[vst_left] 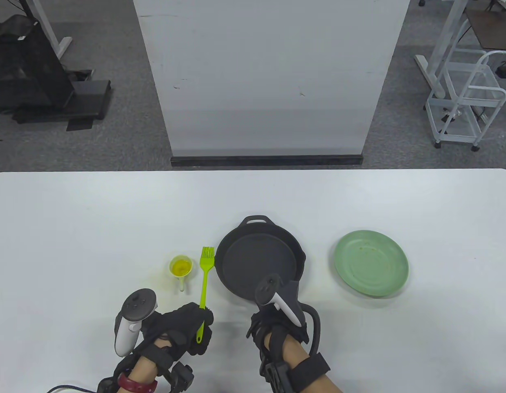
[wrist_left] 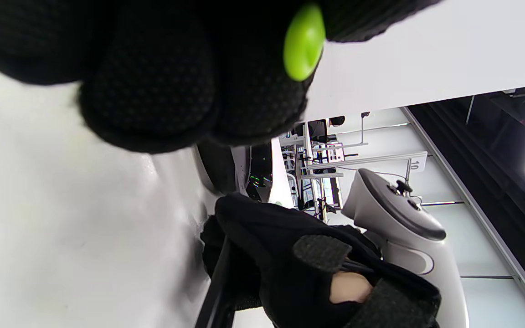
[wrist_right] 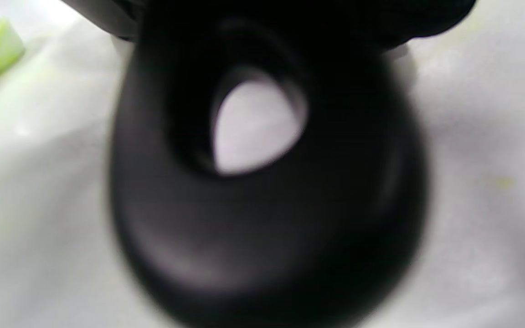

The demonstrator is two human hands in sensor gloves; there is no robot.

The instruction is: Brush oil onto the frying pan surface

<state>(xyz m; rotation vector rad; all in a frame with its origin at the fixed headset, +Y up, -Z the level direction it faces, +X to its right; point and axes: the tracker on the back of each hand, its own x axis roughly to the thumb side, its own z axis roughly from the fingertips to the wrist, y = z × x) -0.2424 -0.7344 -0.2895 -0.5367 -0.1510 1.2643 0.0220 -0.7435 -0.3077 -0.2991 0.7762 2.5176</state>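
Near the table's (vst_left: 73, 213) front edge, the left hand (vst_left: 183, 327) grips the green brush (vst_left: 204, 282) beside the oil cup (vst_left: 181, 268); the right hand (vst_left: 277, 323) holds the frying pan (vst_left: 259, 262) handle

Grey floor (vst_left: 113, 139); white panel (vst_left: 269, 77); white cart (vst_left: 467, 102); dark cabinet (vst_left: 28, 69), possibly.

Left hand (vst_left: 183, 327) curled in a closed grip; right hand (vst_left: 277, 323) likewise.
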